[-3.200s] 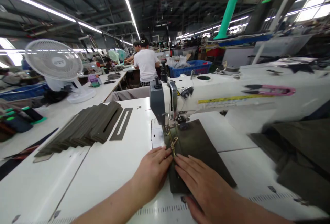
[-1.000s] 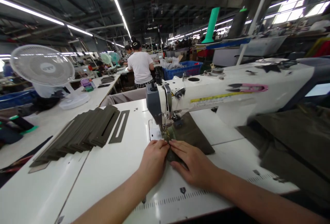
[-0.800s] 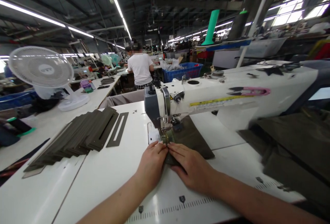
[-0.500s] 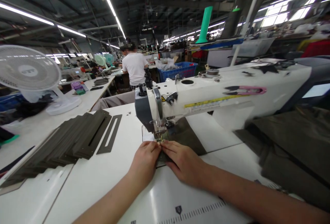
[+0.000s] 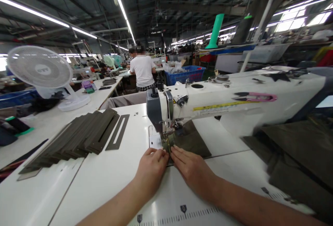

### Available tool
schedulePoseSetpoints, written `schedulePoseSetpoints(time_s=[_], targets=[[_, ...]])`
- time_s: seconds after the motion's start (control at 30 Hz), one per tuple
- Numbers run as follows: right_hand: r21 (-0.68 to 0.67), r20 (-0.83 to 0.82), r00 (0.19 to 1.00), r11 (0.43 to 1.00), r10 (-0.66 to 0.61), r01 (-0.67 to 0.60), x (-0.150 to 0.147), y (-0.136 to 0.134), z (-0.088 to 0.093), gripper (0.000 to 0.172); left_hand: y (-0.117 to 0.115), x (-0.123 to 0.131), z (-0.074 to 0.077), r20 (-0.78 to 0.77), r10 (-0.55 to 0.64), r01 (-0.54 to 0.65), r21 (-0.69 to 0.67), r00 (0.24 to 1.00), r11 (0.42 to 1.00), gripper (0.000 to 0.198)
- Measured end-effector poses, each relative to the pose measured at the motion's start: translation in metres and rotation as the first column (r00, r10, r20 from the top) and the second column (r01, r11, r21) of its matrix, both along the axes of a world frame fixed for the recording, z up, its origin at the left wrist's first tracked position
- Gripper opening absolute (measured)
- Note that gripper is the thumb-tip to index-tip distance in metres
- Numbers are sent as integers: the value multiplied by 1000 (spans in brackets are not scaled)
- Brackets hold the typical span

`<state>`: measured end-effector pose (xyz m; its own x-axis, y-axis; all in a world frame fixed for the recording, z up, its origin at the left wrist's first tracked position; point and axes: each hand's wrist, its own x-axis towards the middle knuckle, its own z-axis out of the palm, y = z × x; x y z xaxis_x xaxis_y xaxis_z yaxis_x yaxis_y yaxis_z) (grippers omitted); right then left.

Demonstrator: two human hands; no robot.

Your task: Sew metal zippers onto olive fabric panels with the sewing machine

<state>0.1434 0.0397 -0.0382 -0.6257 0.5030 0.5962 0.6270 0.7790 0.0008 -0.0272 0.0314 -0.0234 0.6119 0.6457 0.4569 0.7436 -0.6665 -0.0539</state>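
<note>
A dark olive fabric piece lies under the needle area of a white sewing machine. On its near left edge, just before the presser foot, my left hand is closed with fingers curled and thumb against the fabric. My right hand lies on the fabric to the right, its fingers stretched out and pressing down. A narrow yellowish strip shows between my fingertips and the foot.
Left of the machine are a fanned stack of dark slotted pieces and a single slotted piece. A white fan stands far left. Dark fabric is heaped at right. A person in a white shirt is beyond.
The whole view has shifted, so most things appear further right. My fingertips are slightly further from the needle, and more of the strip shows between my hands. My right fingers are straighter.
</note>
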Motion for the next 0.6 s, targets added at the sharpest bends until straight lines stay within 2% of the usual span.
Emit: schedulePoseSetpoints(time_s=[0.13,0.43,0.6], targets=[[55,24,1000,998,4,-5,0,2,-8,30,4,-1,-3,6,-41,41,30,999,999,21],[101,8,1000,994,30,-30,-2,23,-3,28,21,-3,-3,25,-52,52,0,998,999,24],[29,24,999,999,25,-26,-5,35,-1,28,34,-4,-5,28,-22,23,-35,999,999,22]])
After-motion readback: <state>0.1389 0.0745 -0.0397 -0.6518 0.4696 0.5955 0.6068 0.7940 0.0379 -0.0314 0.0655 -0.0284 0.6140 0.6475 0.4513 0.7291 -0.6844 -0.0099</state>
